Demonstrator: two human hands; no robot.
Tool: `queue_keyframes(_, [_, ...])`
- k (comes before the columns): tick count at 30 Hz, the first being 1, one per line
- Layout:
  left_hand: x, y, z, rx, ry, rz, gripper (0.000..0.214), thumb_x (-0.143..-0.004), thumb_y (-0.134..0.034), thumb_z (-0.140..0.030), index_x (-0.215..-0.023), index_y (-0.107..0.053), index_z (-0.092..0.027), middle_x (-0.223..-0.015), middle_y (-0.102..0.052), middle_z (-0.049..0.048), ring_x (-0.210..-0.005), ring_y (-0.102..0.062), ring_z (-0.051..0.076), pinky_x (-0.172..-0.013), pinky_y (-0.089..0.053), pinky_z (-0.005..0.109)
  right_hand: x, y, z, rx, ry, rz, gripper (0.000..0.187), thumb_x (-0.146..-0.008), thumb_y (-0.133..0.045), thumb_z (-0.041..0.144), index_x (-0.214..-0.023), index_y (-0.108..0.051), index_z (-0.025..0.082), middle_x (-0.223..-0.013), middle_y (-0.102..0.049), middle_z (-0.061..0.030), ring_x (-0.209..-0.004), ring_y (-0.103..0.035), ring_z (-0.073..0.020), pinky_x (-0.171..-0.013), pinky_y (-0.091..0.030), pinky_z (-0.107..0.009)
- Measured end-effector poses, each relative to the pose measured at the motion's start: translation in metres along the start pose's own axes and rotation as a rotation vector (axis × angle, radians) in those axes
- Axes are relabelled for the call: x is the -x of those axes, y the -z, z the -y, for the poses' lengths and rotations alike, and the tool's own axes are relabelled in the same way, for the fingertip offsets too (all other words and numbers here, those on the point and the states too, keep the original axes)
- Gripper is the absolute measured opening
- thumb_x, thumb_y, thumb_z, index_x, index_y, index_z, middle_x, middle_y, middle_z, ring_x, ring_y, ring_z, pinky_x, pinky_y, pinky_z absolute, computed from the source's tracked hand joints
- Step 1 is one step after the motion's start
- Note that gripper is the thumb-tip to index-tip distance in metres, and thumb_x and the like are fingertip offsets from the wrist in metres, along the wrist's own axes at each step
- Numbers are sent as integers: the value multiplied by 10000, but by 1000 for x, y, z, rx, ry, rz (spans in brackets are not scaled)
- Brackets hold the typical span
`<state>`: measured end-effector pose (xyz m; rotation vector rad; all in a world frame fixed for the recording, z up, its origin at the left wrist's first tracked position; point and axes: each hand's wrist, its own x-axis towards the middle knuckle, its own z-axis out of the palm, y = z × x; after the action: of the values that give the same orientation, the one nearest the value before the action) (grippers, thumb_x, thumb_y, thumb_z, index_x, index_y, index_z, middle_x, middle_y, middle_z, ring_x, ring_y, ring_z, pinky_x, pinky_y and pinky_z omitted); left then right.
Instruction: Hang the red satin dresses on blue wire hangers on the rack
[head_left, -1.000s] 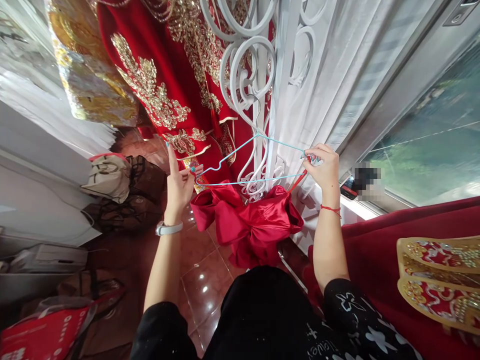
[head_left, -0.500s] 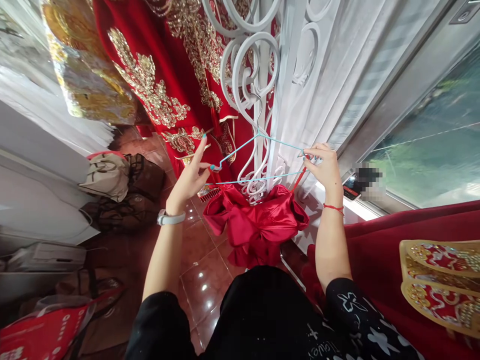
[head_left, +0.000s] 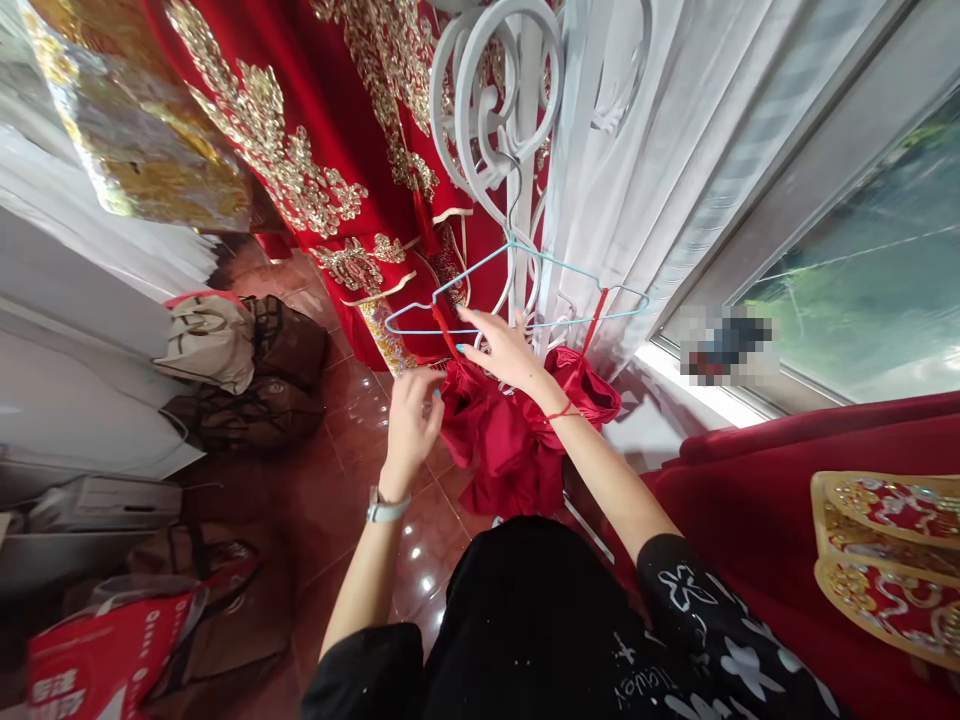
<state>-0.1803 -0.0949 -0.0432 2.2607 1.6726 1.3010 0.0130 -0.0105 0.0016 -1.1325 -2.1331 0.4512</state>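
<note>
A light-blue wire hanger hangs by its metal hook on a white scrolled rack. From it a shiny red dress hangs by two thin straps, one looped over each side of the hanger. My right hand reaches across the dress to the left strap; thumb and forefinger are apart beside it. Lower down, my left hand is at the left edge of the dress's top, fingers half bent and thumb apart from them. Whether its fingertips touch the cloth I cannot tell.
Red garments with gold embroidery hang behind the white metal rack. Several bags stand on the tiled floor at left. A window is at right, above red cloth and ornate gold-edged pieces.
My right hand has let go of the hanger's right side and moved left to the left strap. My left hand has dropped from the hanger to the dress. The left strap now sits on the hanger.
</note>
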Motion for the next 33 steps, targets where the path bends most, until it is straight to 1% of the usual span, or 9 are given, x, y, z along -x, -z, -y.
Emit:
queue_keyframes(3, [40,-1,18,-33,101,304,256,-915,-518,-304,-1030,-734,-231,-1129,-745,111,-1051,-592,312,-967,-472,479,-8,-11,4,-20,-20,85,473,-1009,-570,339,-1481,-562,309,-1329,-715,-77,-1228,-611,-286,-1228,-176,-625])
queue_keyframes(7, [57,13,39,37,221,410,249,-842,-601,-429,-925,-723,-228,-943,-756,95,-868,-589,277,-853,-491,421,-3,-17,9,11,-81,56,393,-1037,-547,400,-1412,-639,323,-1102,-766,-54,-1119,-619,-269,-1201,-119,-627])
queue_keyframes(12, [47,29,35,227,370,297,258,-778,-683,-440,-890,-623,-215,-645,-535,-32,-578,-472,143,-575,-413,260,5,-21,15,94,-85,64,345,-1049,-525,428,-1315,-720,324,-1081,-737,-64,-1123,-571,-266,-1167,-98,-561])
queue_keyframes(14, [39,32,30,322,411,248,261,-781,-691,-403,-926,-591,-211,-652,-496,-55,-513,-446,101,-512,-370,221,7,-21,15,107,-89,62,338,-1062,-498,402,-1289,-736,322,-1051,-736,-61,-1125,-565,-265,-1154,-104,-539])
queue_keyframes(17, [26,31,27,413,414,191,289,-779,-696,-359,-981,-552,-211,-792,-560,-34,-503,-492,71,-477,-378,190,9,-19,12,107,-81,57,339,-1071,-468,351,-1244,-758,329,-1021,-738,-53,-1109,-564,-261,-1136,-110,-529])
queue_keyframes(21, [15,16,30,319,359,75,327,-793,-633,-243,-1110,-553,-215,-954,-618,20,-673,-626,119,-592,-518,224,12,-16,7,105,-51,56,331,-1061,-478,325,-1209,-773,344,-1000,-746,-45,-1075,-576,-259,-1128,-113,-539])
queue_keyframes(25, [16,-2,40,272,303,-86,364,-825,-510,-138,-1179,-542,-213,-1064,-614,71,-900,-674,164,-761,-570,277,14,-14,4,107,-45,60,336,-1063,-468,319,-1200,-774,344,-1000,-754,-36,-1051,-579,-249,-1126,-128,-527])
queue_keyframes(28, [20,-5,47,208,225,-98,349,-884,-467,-154,-1223,-537,-204,-1181,-601,111,-1095,-664,205,-957,-559,366,15,-13,3,93,-42,67,334,-1061,-472,315,-1200,-776,327,-997,-752,-40,-1038,-577,-245,-1116,-136,-515])
queue_keyframes(33, [19,1,59,239,225,-178,306,-948,-448,-207,-1252,-480,-207,-1156,-614,97,-1076,-692,195,-984,-557,380,15,-12,1,99,-38,70,327,-1056,-480,297,-1201,-773,326,-1007,-757,-37,-1033,-580,-242,-1115,-145,-520])
